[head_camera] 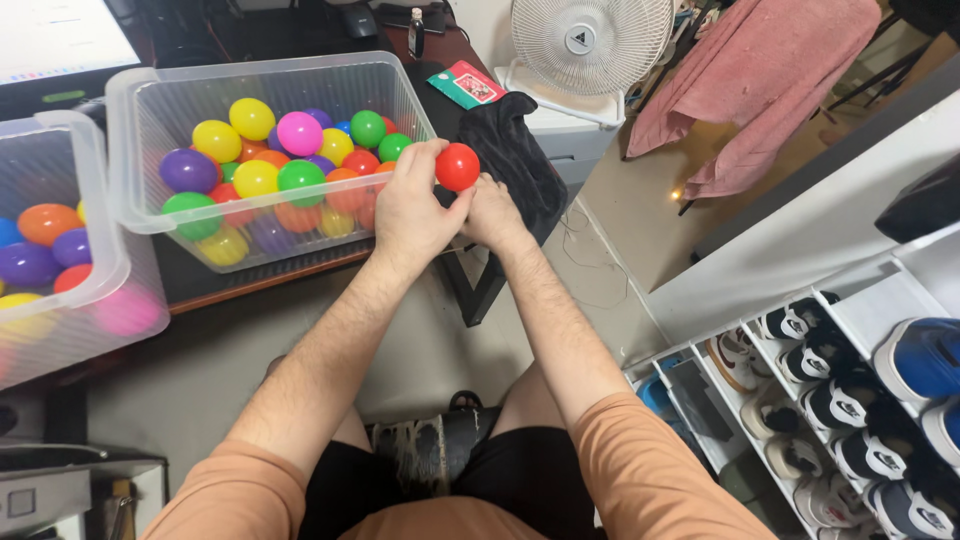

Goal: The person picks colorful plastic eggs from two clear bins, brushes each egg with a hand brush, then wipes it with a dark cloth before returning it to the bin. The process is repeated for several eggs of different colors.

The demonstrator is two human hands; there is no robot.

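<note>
A red plastic egg, smooth and glossy, sits pinched between two hands just beside the front right corner of a clear plastic bin. The left hand wraps its fingers over the egg's left side, thumb beneath; the right hand grips from below and behind, largely hidden by the left. Both hands are closed on the one egg.

Seen from the head camera, two clear bins stand on the dark desk. The nearer-centre bin holds a heap of coloured eggs in yellow, green, purple, pink, orange and red, roughly two dozen, the lower ones too overlapped to count exactly. A second bin at the far left shows about seven more eggs through its wall.

One white desk fan stands behind, with one black cloth lying just beyond the hands and one pink towel draped at upper right. A white shoe rack at lower right holds several pairs of shoes.
</note>
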